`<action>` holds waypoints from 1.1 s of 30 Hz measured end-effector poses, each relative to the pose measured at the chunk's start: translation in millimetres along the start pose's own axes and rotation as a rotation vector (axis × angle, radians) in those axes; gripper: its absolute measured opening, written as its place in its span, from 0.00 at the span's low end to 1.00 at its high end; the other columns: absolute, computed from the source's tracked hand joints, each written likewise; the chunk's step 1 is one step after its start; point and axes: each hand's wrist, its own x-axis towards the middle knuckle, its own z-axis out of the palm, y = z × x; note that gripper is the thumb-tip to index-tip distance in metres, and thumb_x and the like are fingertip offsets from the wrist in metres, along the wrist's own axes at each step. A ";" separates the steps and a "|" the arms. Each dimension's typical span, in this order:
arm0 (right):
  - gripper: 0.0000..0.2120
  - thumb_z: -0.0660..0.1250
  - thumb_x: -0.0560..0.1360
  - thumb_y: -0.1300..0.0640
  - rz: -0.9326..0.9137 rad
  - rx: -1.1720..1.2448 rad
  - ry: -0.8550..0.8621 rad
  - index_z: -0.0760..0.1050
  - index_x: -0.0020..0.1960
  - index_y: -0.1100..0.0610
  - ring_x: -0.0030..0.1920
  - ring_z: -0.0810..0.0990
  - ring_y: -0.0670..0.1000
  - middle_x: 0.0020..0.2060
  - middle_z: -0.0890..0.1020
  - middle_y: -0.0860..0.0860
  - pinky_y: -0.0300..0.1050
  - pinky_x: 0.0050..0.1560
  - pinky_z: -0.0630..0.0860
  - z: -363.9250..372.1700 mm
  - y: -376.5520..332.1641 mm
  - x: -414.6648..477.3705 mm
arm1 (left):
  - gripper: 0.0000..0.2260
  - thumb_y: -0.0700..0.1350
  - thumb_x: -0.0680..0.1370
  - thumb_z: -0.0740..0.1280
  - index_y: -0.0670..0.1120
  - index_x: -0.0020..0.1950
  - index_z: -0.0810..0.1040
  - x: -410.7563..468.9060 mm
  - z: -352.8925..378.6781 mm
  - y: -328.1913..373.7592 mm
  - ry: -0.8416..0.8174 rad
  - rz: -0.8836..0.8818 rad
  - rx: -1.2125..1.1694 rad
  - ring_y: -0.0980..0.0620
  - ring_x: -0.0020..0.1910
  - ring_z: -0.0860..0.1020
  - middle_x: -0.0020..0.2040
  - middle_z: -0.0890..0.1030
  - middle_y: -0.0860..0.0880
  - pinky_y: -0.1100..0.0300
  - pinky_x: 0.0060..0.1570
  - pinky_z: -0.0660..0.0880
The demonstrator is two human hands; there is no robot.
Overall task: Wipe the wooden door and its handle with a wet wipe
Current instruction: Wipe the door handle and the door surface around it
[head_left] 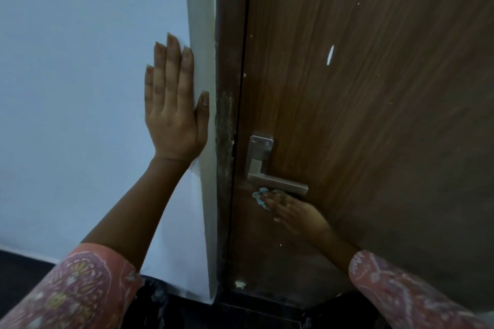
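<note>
The brown wooden door (374, 88) fills the right half of the view, with small white specks on it. Its silver lever handle (278, 184) sits on a metal plate at lower centre. My right hand (296, 212) is just under the lever, holding a crumpled pale blue wet wipe (260, 197) pressed against the door below the handle. My left hand (173, 104) lies flat on the white wall corner, fingers spread upward, holding nothing.
The dark door frame (227, 120) runs between wall and door, worn and scuffed near the handle. A pale blue-white wall (80, 88) is on the left. Dark floor (240, 312) lies below, with a small white scrap (239, 284) at the frame's foot.
</note>
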 end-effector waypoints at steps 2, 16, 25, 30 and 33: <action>0.30 0.45 0.80 0.49 -0.004 0.005 -0.027 0.46 0.74 0.67 0.73 0.51 0.56 0.75 0.53 0.60 0.55 0.73 0.31 4.4 -21.0 16.5 | 0.24 0.41 0.77 0.61 0.37 0.71 0.58 0.2 -0.1 -0.3 -0.006 0.007 0.003 0.53 0.75 0.46 0.70 0.61 0.36 0.53 0.74 0.50; 0.31 0.44 0.81 0.48 0.119 0.020 0.211 0.41 0.74 0.68 0.74 0.50 0.60 0.73 0.56 0.62 0.52 0.74 0.36 20.4 -10.2 -0.5 | 0.26 0.41 0.77 0.61 0.38 0.72 0.56 1.0 0.6 -1.0 -0.018 -0.001 -0.001 0.55 0.75 0.45 0.70 0.61 0.37 0.53 0.74 0.50; 0.25 0.42 0.82 0.49 0.188 0.427 0.063 0.57 0.72 0.62 0.67 0.68 0.52 0.67 0.71 0.54 0.46 0.74 0.43 5.5 -14.6 -4.2 | 0.26 0.41 0.76 0.61 0.39 0.72 0.57 0.4 2.1 -1.4 0.005 0.014 -0.017 0.56 0.74 0.45 0.69 0.60 0.37 0.54 0.74 0.50; 0.37 0.73 0.66 0.44 -0.037 0.262 -0.042 0.65 0.69 0.57 0.68 0.70 0.49 0.67 0.72 0.50 0.47 0.73 0.40 -1.7 -54.6 43.6 | 0.24 0.41 0.76 0.61 0.37 0.70 0.59 0.6 0.5 -2.5 0.000 0.006 -0.011 0.56 0.75 0.45 0.68 0.62 0.35 0.54 0.74 0.50; 0.38 0.70 0.68 0.42 -0.032 0.243 -0.058 0.60 0.70 0.54 0.70 0.67 0.47 0.70 0.68 0.49 0.48 0.73 0.38 4.4 -49.1 23.5 | 0.24 0.41 0.76 0.61 0.37 0.70 0.59 0.9 0.6 -2.2 -0.006 0.002 -0.003 0.56 0.75 0.45 0.69 0.62 0.35 0.54 0.74 0.50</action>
